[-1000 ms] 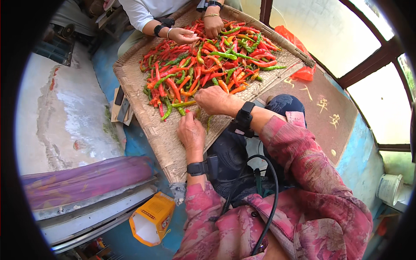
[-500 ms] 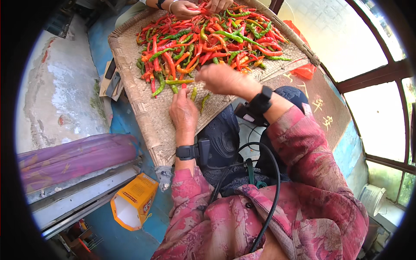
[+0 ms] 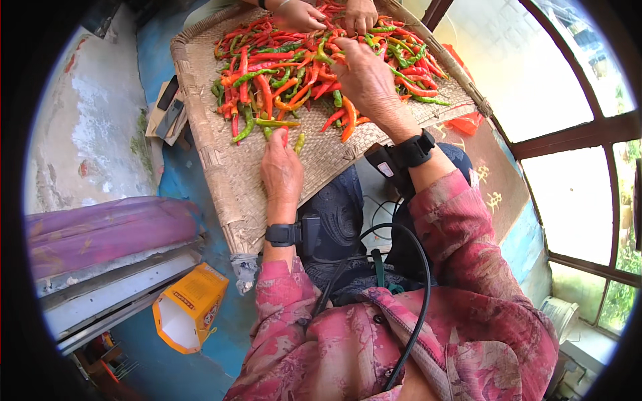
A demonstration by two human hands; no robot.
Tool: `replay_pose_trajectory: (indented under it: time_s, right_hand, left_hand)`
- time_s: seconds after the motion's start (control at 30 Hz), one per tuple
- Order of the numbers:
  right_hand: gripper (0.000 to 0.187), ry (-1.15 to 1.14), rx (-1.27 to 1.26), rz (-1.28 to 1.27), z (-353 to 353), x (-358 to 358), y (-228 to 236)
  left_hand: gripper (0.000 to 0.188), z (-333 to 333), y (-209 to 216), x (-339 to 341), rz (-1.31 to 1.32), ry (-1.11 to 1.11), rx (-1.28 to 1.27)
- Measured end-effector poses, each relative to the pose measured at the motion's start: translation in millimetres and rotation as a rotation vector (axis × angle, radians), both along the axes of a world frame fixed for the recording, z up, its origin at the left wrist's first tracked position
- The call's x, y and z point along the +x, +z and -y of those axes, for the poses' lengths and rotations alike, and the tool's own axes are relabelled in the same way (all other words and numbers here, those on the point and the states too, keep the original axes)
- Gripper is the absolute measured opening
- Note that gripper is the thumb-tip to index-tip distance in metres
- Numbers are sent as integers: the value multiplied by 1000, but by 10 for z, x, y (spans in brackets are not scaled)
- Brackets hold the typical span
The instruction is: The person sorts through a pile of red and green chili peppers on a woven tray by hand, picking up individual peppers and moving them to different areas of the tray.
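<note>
Many red, green and orange chili peppers (image 3: 264, 100) lie heaped on a woven tray (image 3: 214, 157). At the heap's near left edge, my left hand (image 3: 282, 172) is closed, pinching a red chili pepper (image 3: 285, 138) whose tip shows above the fingers. A greenish-yellow chili pepper (image 3: 277, 123) lies just beyond it, and a short yellowish one (image 3: 299, 143) beside it. My right hand (image 3: 368, 79) reaches into the heap, its fingers bent at a green chili pepper (image 3: 324, 52); its fingertips are partly hidden.
Across the tray, another person's two hands (image 3: 299, 15) work in the heap. A yellow open carton (image 3: 194, 304) stands on the blue floor at lower left. Dark phone-like objects (image 3: 170, 119) lie beside the tray. A black cable (image 3: 428, 281) loops over my lap.
My right hand has moved from near my left hand up and right into the heap. A small yellowish chili pepper that lay right of my left hand no longer shows there. My left hand stays in place.
</note>
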State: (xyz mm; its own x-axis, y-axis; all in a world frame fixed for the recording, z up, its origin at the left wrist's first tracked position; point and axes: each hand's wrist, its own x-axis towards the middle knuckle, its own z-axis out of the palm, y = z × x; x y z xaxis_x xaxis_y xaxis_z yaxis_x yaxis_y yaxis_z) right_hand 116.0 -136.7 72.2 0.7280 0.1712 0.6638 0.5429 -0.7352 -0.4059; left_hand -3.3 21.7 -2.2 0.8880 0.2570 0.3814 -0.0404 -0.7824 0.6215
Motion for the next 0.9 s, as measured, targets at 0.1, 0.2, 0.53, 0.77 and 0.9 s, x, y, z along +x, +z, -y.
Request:
replay_pose_trajectory:
  time_s: [0.1, 0.2, 0.53, 0.77, 0.9]
  right_hand:
    - [25, 197, -29, -221, 2, -43, -85]
    - [26, 585, -100, -300, -163, -260, -339]
    - [18, 460, -381, -334, -121, -137, -272]
    - [27, 156, 15, -110, -57, -90, -89]
    - [49, 613, -165, -832, -257, -228, -285]
  left_hand:
    - [27, 72, 125, -31, -114, 67, -275]
    - [22, 88, 84, -9, 32, 6, -295]
    - [21, 85, 134, -2, 22, 110, -500]
    - [24, 103, 174, -48, 178, 93, -580]
    - [10, 147, 176, -53, 297, -154, -264]
